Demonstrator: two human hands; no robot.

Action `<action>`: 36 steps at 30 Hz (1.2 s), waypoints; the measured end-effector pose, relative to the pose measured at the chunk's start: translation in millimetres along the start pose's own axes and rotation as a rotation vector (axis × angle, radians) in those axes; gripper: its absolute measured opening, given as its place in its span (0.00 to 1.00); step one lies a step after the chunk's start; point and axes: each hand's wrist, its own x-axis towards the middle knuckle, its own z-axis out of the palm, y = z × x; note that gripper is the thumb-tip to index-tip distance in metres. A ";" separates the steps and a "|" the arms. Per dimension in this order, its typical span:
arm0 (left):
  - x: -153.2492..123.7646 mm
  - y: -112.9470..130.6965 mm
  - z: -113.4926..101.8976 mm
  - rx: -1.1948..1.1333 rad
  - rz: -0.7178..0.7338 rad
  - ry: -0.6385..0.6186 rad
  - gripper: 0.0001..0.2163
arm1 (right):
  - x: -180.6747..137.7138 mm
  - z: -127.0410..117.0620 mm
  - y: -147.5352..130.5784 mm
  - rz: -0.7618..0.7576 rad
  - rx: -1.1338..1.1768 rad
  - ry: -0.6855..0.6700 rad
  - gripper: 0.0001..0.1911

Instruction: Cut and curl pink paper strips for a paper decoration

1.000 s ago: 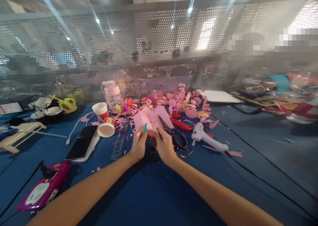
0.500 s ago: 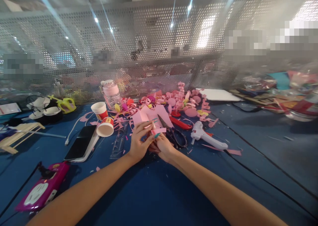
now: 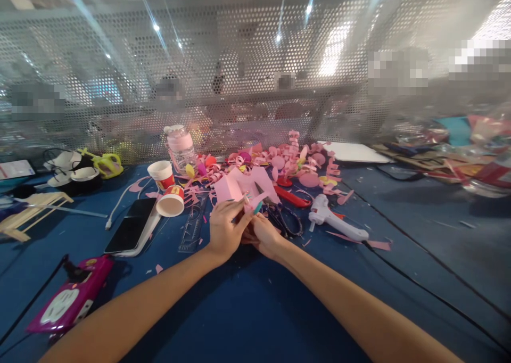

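My left hand (image 3: 225, 227) and my right hand (image 3: 265, 235) meet in front of me, fingers closed together around a small pink paper strip (image 3: 258, 199). One end of the strip slants up to the right out of my fingers; the rest is hidden by them. Right behind my hands lies a folded pink paper sheet (image 3: 227, 188). Dark-handled scissors (image 3: 294, 223) rest just right of my right hand, their blades mostly covered from view. Beyond them is a red-handled tool (image 3: 293, 197). A clear ruler (image 3: 191, 229) lies left of my left hand.
A white glue gun (image 3: 339, 223) with a black cord lies to the right. Pink paper cutouts (image 3: 309, 179) are heaped behind. On the left are paper cups (image 3: 171, 202), a phone (image 3: 133, 224), a bottle (image 3: 180, 145) and a magenta device (image 3: 74, 296). A perforated metal screen (image 3: 247, 59) stands behind.
The pink strip, which stuck out level to the right, now slants upward. My left fingers have curled further over it. The scissor blade seen before is now largely covered. The view has shifted slightly.
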 end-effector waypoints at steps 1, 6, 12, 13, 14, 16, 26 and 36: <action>0.1 -0.5 -0.2 0.032 0.021 0.001 0.11 | 0.1 -0.1 -0.2 0.006 -0.001 0.001 0.20; 0.9 -4.4 -0.9 0.160 0.122 -0.006 0.10 | 1.3 -0.2 -0.8 -0.030 -0.025 -0.001 0.21; 3.2 -10.5 -1.5 0.239 0.204 -0.011 0.09 | 2.1 -1.7 -0.9 -0.223 -0.136 0.088 0.22; 3.6 -11.5 -1.7 0.249 0.214 -0.012 0.10 | 2.0 -2.0 -1.1 -0.228 -0.130 0.101 0.22; 4.1 -12.4 -2.2 0.259 0.223 -0.016 0.10 | 1.8 -2.2 -1.4 -0.227 -0.120 0.109 0.21; 5.2 -13.9 -3.4 0.276 0.249 -0.025 0.11 | 1.6 -2.8 -3.0 -0.222 -0.107 0.107 0.21; 14.0 -19.7 -12.0 0.352 0.472 -0.074 0.09 | 2.4 -15.3 -26.5 -0.174 -0.178 -0.182 0.24; 16.5 -22.4 -14.2 0.430 0.575 -0.108 0.09 | -2.9 -16.8 -42.4 -0.137 -0.368 -0.172 0.17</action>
